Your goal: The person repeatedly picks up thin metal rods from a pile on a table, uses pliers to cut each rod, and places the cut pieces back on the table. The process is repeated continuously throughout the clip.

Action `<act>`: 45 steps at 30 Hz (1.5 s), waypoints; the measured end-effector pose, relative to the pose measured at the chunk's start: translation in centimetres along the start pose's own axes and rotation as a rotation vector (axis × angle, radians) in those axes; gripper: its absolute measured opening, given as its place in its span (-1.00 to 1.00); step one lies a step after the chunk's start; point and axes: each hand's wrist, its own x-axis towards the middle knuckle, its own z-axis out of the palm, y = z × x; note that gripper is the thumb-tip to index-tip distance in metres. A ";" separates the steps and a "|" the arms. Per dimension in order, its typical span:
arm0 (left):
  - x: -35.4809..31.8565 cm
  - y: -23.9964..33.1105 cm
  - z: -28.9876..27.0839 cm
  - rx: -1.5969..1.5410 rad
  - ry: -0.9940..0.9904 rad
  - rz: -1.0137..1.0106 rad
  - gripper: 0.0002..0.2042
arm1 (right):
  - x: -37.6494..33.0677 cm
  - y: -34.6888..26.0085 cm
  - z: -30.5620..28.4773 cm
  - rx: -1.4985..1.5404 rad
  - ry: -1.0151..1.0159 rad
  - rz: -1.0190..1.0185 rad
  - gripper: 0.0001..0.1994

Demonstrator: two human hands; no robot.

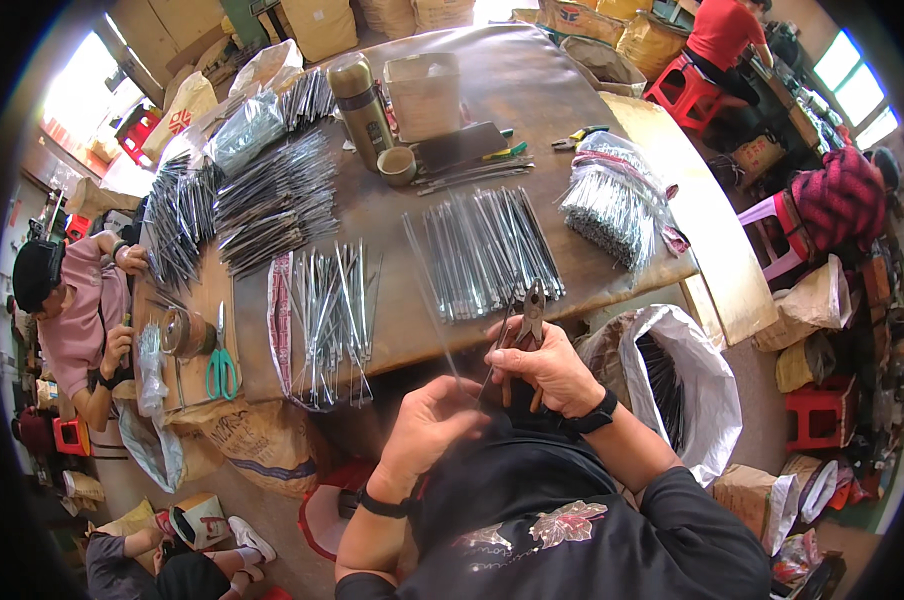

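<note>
My right hand (554,372) is wrapped round a pair of pliers (533,308), jaws pointing up and away from me. Close by on the left, my left hand (422,428) pinches a long thin metal strip (436,310). Motion blurs the strip and the fingertips, and its lower end runs between both hands. Beyond them, a row of similar metal strips (492,250) lies on the brown table (532,70). A looser group of strips (334,310) rests to the left, beside a red-and-white printed bag edge (280,320).
Dark strips (277,205) are piled at the left. A thermos (360,105), plastic tub (422,95) and small cup (397,166) stand farther back. A bagged bundle (612,205) lies right; an open white sack (687,390) stands below. A person (82,310) works at left near teal-handled scissors (221,372).
</note>
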 end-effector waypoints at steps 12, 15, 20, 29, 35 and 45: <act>0.7 0.4 -0.3 -0.432 -0.108 -0.109 -0.75 | 0.0 0.5 0.5 -0.098 -0.066 -0.066 -0.87; 1.2 -0.2 -0.4 -0.484 -0.039 -0.142 -0.85 | -0.2 0.5 0.8 -0.122 -0.091 -0.106 -0.87; 1.7 -1.1 0.8 -0.225 0.166 0.068 -0.86 | -0.3 0.6 0.9 -0.227 -0.079 -0.115 -0.86; 0.8 -0.6 1.4 0.458 0.445 0.426 -0.82 | 0.2 2.8 -3.5 0.629 -0.020 0.095 -0.73; 0.6 -0.3 1.8 0.578 0.463 0.502 -0.78 | -1.6 3.4 -5.1 0.280 -0.223 0.173 -0.50; 0.6 0.2 2.1 0.530 0.445 0.478 -0.79 | -1.4 2.1 -3.7 -1.309 -0.224 -0.317 -0.19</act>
